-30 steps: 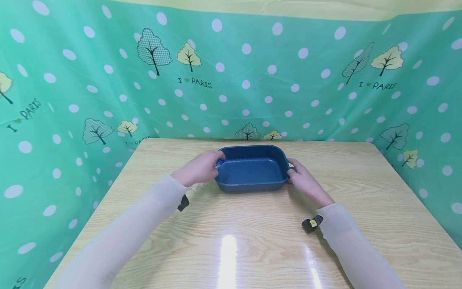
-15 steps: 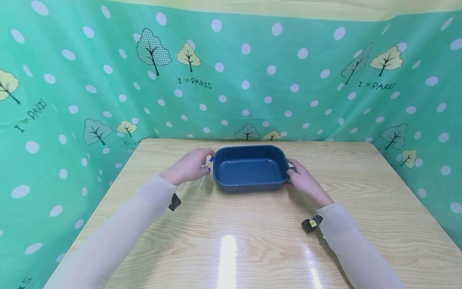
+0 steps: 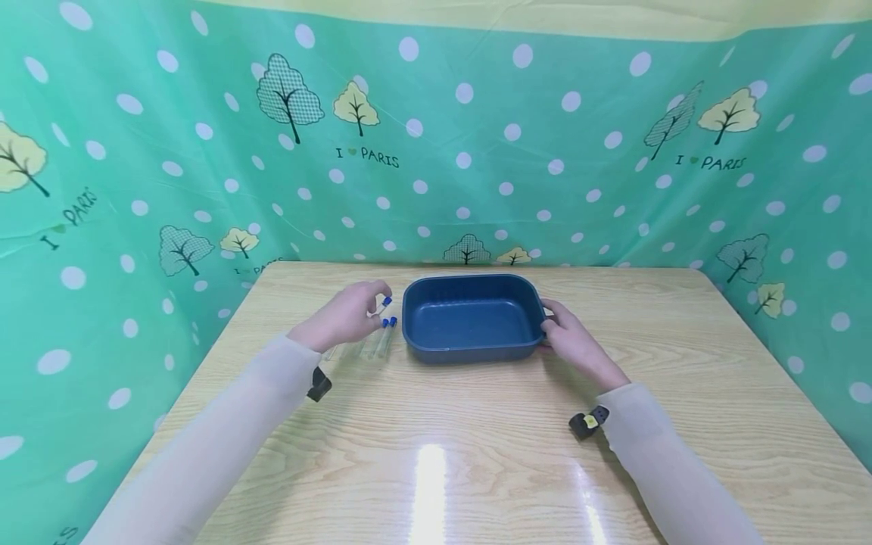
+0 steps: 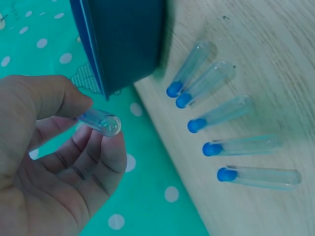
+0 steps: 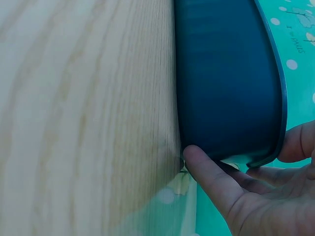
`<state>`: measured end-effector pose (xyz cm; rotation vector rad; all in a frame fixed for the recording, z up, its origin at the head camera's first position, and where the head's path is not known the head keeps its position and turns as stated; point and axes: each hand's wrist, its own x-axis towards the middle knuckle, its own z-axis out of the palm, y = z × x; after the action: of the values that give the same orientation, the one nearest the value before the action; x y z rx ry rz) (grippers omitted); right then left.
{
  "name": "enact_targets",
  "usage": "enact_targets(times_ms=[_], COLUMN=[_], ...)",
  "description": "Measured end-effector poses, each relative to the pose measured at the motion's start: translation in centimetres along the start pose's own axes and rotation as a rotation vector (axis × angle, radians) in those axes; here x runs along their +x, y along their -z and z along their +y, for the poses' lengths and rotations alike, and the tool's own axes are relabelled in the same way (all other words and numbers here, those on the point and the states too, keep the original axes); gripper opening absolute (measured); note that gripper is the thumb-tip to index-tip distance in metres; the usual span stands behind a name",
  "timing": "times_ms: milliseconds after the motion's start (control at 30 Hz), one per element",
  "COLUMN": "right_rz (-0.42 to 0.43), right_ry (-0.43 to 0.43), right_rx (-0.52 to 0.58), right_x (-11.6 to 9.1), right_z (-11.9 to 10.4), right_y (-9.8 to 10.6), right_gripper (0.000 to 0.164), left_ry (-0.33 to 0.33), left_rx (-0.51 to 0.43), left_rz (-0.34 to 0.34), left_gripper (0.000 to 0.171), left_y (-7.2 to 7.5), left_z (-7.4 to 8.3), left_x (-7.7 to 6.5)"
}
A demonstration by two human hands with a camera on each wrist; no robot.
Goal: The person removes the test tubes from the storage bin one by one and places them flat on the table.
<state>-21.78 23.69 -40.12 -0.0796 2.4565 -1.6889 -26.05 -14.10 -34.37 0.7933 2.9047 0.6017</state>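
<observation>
My left hand [image 3: 344,314] pinches a clear test tube [image 4: 102,122] between thumb and fingers. In the head view its blue cap [image 3: 387,301] points towards the basin. Below that hand, several more capped tubes lie fanned out on the table, including one middle tube [image 4: 221,114] and two whose blue caps show near the basin. The dark blue rectangular basin [image 3: 473,353] stands upright with nothing visible inside. At its right end my right hand [image 3: 575,341] grips the rim; the thumb and fingers [image 5: 211,179] lie around that corner in the right wrist view.
A wooden table [image 3: 490,409] runs beneath everything, with bright reflections near its front. A green dotted curtain [image 3: 477,151] hangs behind and along both sides. Each wrist wears a small dark device [image 3: 587,422].
My left hand has drawn back leftward from the basin's left rim, still holding the tube. More of the tubes on the table now show. The right hand and the basin stay put.
</observation>
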Motion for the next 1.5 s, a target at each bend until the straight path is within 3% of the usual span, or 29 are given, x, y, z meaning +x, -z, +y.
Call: enact_targets(times_ms=[300,1133,1500], right_rz=[-0.003,0.001,0.002], right_ry=[0.002,-0.01,-0.007], right_rx=[0.008,-0.017,-0.027], right_x=[0.0,0.1,0.0], right_z=[0.0,0.1,-0.1], right_y=[0.0,0.0,0.0], right_gripper=[0.053,0.053,0.053], left_ry=[0.02,0.188,0.284], left_rx=[-0.006,-0.067,-0.091], left_rz=[0.01,-0.038,-0.056], left_gripper=[0.047,0.049,0.047], left_y=[-0.1,-0.6,-0.8], left_z=[-1.6,-6.7,-7.8], left_x=[-0.6,-2.3,-2.7])
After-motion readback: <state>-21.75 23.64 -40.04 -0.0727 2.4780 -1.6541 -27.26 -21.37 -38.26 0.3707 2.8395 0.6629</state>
